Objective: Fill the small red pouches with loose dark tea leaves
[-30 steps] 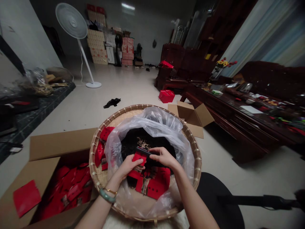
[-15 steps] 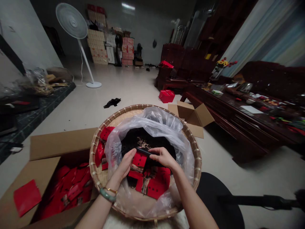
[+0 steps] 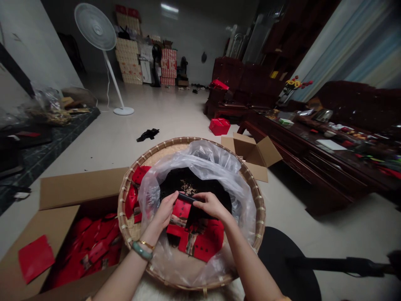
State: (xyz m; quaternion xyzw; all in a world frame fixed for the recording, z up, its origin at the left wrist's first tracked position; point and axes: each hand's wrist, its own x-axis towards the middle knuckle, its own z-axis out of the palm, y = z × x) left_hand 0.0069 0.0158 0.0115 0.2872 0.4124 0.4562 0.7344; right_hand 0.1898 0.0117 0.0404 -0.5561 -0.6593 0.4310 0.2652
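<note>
The left hand [image 3: 162, 215] and right hand [image 3: 211, 205] are at frame center, fingers [image 3: 196, 196] clenched on a black strip [image 3: 186, 197] against a red packet [image 3: 181, 208]. Below them lie dark leaves [image 3: 188, 182], inside a thin, translucent plastic bag [image 3: 224, 175] lining a round woven bamboo tray [image 3: 188, 140]. At lower left, a cardboard box [image 3: 59, 190] holds red packets [image 3: 84, 255]. At upper left stands a white fan [image 3: 95, 29].

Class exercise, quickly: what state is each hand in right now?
Left hand: closed, holding a black-edged red packet.
Right hand: closed, its fingers pinching the packet's black edge.
</note>
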